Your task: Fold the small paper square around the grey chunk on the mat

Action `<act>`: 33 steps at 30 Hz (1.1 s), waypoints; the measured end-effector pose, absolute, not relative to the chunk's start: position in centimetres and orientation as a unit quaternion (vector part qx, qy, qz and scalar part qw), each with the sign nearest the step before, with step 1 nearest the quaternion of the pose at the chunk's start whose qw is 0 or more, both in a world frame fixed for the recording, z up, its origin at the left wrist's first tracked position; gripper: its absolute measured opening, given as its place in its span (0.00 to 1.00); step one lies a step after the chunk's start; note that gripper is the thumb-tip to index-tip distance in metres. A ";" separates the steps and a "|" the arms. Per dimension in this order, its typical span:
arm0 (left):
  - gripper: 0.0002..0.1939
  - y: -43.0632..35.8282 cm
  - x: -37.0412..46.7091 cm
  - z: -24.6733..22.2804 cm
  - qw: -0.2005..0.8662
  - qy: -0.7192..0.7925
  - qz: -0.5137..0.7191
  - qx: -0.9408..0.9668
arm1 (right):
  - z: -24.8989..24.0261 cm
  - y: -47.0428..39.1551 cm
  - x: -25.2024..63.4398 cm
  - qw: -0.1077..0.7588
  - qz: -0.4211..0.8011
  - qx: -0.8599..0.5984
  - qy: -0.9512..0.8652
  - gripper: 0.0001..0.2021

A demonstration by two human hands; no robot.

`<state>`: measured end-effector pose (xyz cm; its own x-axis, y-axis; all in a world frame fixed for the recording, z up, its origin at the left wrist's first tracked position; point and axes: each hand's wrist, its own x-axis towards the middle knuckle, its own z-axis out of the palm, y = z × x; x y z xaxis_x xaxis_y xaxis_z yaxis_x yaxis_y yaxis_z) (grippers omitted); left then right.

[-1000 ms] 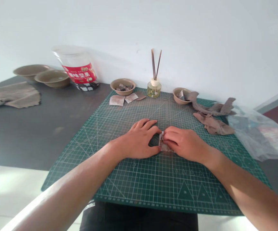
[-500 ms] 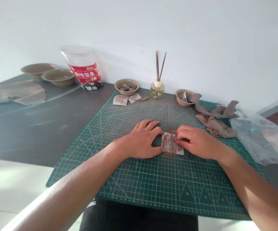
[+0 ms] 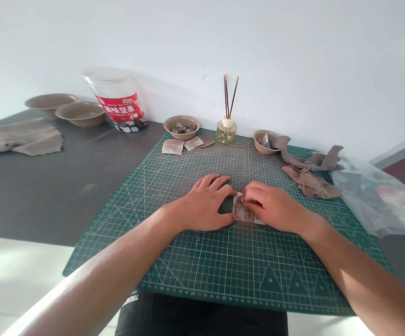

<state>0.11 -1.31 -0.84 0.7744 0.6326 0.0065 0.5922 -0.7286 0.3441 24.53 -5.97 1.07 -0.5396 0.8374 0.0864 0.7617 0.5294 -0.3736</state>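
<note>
A small whitish sheet with brown smears (image 3: 240, 213) lies on the green cutting mat (image 3: 223, 261). My left hand (image 3: 207, 203) rests flat on the mat, fingers apart, with thumb and index finger touching the sheet's left edge. Over the sheet, my right hand (image 3: 275, 205) has its fingertips pinched together against the surface. Whatever sits between those fingertips is hidden. The sheet's right part is partly covered by my right hand.
Behind are a bowl of dark chunks (image 3: 182, 122), loose brownish-white pieces (image 3: 173, 146), a reed diffuser (image 3: 226, 130), another bowl (image 3: 263, 148) and crumpled cloths (image 3: 312, 184). A plastic jar (image 3: 118, 105), two bowls (image 3: 83, 115) and a cloth (image 3: 38, 135) stand left.
My right hand has slid left across the sheet and now covers more of it. The left hand keeps its place at the left edge. The view has shifted slightly.
</note>
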 end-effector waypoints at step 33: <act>0.30 -1.4 0.3 -0.4 0.175 0.332 0.049 0.926 | 0.9 -5.8 24.3 0.113 0.137 -0.458 -0.871 0.05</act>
